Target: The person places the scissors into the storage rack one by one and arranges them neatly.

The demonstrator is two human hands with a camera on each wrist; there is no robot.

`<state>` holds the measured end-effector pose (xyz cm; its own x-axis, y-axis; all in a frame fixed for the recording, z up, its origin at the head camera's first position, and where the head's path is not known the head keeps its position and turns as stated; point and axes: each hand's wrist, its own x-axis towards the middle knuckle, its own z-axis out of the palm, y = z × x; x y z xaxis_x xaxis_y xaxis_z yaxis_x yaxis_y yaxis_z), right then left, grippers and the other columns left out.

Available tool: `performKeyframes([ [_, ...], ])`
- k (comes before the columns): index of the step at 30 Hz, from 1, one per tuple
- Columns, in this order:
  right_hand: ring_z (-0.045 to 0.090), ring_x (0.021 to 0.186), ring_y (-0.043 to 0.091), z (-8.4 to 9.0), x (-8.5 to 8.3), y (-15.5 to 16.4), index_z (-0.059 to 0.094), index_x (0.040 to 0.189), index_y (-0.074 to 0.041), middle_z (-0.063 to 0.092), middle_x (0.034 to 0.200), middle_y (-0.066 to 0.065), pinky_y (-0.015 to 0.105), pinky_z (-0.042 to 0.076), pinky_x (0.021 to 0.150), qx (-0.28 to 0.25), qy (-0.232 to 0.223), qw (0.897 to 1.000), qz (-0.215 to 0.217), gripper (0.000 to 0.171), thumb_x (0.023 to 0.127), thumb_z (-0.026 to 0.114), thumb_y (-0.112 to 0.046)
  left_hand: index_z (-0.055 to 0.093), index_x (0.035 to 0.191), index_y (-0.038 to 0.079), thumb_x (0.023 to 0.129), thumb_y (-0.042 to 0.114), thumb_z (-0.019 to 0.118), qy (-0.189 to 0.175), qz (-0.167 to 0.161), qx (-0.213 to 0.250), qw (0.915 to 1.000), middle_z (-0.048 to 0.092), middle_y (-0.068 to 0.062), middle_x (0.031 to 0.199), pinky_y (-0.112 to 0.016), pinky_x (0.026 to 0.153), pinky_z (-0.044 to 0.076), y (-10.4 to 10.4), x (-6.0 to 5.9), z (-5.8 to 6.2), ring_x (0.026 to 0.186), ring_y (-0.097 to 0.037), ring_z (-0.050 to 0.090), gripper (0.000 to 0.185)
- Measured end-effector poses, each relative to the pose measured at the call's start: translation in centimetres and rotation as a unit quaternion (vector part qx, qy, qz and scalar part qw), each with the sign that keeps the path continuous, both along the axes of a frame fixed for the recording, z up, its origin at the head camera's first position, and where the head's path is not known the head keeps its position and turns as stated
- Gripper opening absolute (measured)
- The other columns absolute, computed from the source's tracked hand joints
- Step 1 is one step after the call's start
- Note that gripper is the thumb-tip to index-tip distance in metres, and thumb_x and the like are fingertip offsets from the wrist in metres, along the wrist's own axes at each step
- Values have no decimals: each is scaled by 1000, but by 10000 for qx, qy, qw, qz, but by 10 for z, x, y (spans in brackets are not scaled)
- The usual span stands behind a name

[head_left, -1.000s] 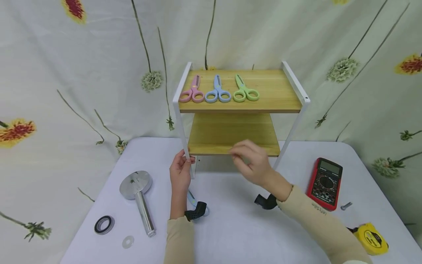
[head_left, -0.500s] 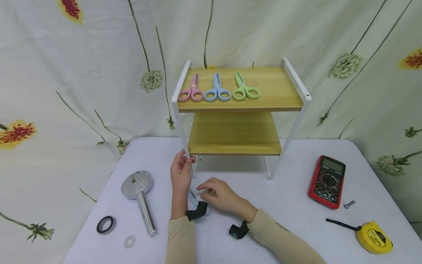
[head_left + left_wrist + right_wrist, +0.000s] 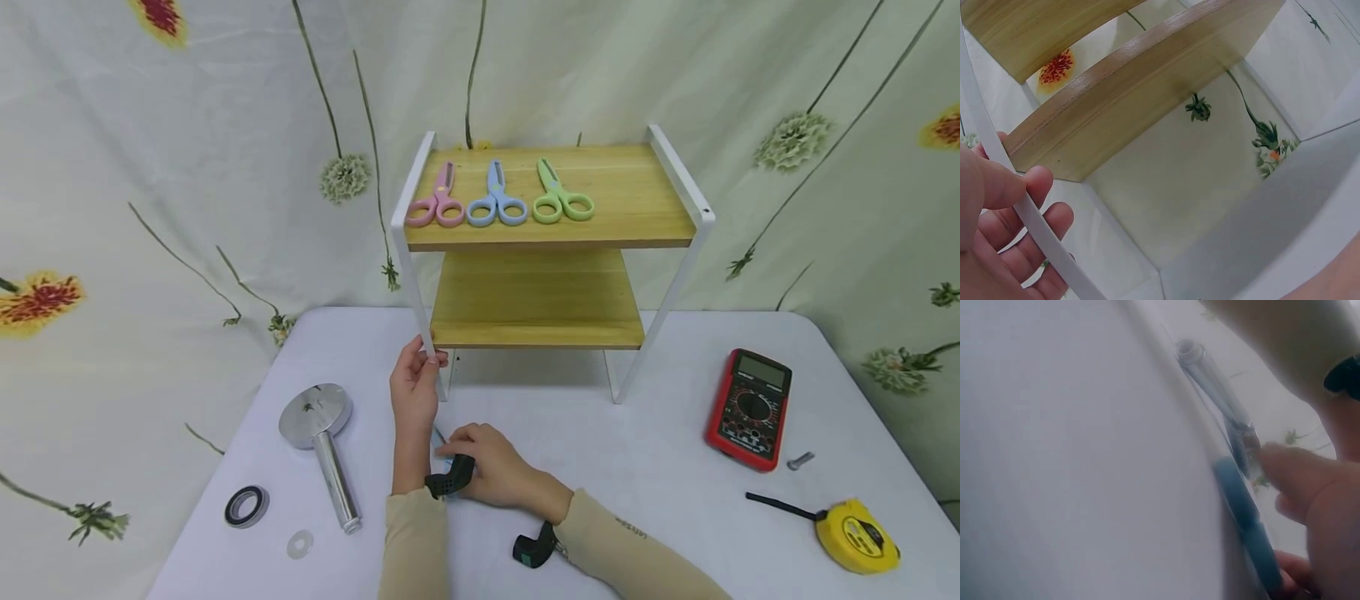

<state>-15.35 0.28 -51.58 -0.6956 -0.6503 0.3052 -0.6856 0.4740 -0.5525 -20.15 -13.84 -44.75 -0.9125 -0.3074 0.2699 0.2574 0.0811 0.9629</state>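
Blue pen: lies flat on the table, toward its front edge, just in front of the white rack leg. Looks light, thin, stiff and smooth, so probably rolls away easily. Best pinched at the blue middle. Right hand: curls down and pinches the pen. Left hand: wraps round the rack leg.
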Motion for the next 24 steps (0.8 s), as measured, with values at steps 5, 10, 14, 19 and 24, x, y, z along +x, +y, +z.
performKeyframes([
  [5,61,107,22,-2,2,0,75,123,-21,67,122,7,31,49,92,245,359,9991,-30,43,82,84,-33,58,138,0,102,-4,49,-21,-40,24,10000,72,-8,95,-20,90,48,0,0,0,86,3,64,37],
  [10,62,108,24,0,4,-1,77,119,-21,69,122,8,34,50,93,259,464,9986,-13,33,86,80,-27,58,138,-1,102,-4,49,-37,-23,4,10000,72,-6,94,-21,92,47,-1,0,1,86,3,64,37],
  [14,61,101,23,1,4,-2,78,115,-20,69,115,7,32,49,89,326,507,9981,-100,27,89,76,-21,57,139,-1,102,-4,49,-53,-34,7,10000,71,-6,95,-19,90,48,-1,0,0,86,3,64,38],
  [19,58,92,19,9,6,2,77,116,-19,69,103,4,25,46,79,597,252,9973,-347,32,84,79,-17,56,140,-2,101,-4,48,-25,-89,110,9999,70,0,93,-18,90,48,-2,0,-2,86,2,65,39],
  [24,56,85,17,18,7,6,75,116,-16,68,97,4,20,39,70,827,-29,9948,-588,36,81,80,-17,57,140,-1,102,-3,49,-63,-38,60,10000,71,-4,94,-20,91,47,-1,-1,-1,87,2,65,39],
])
